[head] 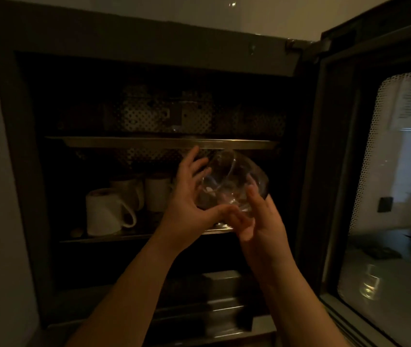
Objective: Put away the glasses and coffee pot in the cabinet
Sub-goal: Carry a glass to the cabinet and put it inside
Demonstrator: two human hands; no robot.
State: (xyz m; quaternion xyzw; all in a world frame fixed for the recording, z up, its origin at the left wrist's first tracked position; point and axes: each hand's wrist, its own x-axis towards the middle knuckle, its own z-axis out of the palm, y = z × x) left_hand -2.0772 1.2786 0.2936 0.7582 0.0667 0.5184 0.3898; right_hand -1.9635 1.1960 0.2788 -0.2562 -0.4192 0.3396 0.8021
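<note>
Head view showed both hands cupping a clear glass vessel, probably the coffee pot, before the open cabinet: left hand and right hand each curled round it.

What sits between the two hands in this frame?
A clear glass pot, tilted, sits between the left hand and right hand, in front of the open cabinet. Head view.
</note>
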